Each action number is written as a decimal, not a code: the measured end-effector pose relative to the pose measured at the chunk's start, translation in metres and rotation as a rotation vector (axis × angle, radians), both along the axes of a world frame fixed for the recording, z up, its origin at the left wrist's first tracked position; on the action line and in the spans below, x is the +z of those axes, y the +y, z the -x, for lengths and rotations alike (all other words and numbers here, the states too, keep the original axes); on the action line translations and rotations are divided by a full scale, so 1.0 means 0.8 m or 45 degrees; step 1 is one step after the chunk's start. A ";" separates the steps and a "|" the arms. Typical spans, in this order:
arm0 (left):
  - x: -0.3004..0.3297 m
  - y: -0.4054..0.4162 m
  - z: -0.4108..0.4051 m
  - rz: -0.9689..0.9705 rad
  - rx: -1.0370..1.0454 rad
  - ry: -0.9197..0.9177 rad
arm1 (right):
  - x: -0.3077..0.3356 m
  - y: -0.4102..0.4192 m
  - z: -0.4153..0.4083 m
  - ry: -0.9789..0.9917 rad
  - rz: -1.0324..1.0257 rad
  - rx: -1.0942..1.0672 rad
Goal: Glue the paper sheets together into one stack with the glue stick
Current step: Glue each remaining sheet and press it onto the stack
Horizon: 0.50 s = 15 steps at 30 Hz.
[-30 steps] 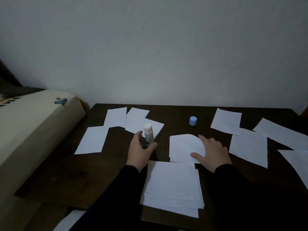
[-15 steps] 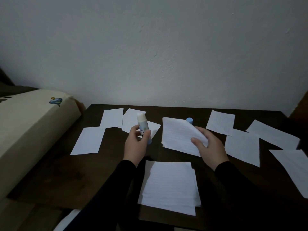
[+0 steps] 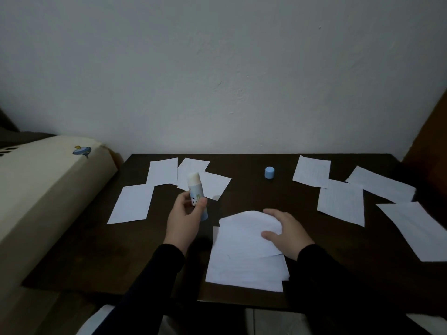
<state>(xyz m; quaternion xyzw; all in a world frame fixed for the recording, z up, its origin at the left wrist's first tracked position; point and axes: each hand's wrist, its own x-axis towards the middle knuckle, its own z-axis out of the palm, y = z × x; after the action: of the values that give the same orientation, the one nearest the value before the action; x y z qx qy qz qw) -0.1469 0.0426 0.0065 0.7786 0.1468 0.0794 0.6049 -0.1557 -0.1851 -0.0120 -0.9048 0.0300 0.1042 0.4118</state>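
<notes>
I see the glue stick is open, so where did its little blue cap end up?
In the head view the blue cap stands alone on the dark table, toward the back near the wall, right of the glue stick and left of the right-hand sheets.

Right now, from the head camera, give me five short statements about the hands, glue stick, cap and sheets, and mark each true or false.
1. The left hand holds the glue stick. True.
2. The blue cap is on the glue stick. False: it stands alone on the table.
3. The right hand holds a sheet over the stack. True.
4. All loose sheets lie left of the stack. False: sheets lie on both sides.
5. The glue stick lies flat on the table. False: it is held roughly upright.
</notes>
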 end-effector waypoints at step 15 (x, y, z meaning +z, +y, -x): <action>-0.016 0.001 -0.003 -0.100 -0.050 0.062 | -0.005 0.010 -0.005 -0.008 0.591 0.095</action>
<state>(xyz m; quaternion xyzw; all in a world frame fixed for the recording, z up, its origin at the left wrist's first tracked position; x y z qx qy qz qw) -0.1446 0.0433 -0.0060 0.8062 0.1428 0.0542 0.5716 -0.1514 -0.1770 -0.0164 -0.9760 0.0184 0.1069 0.1889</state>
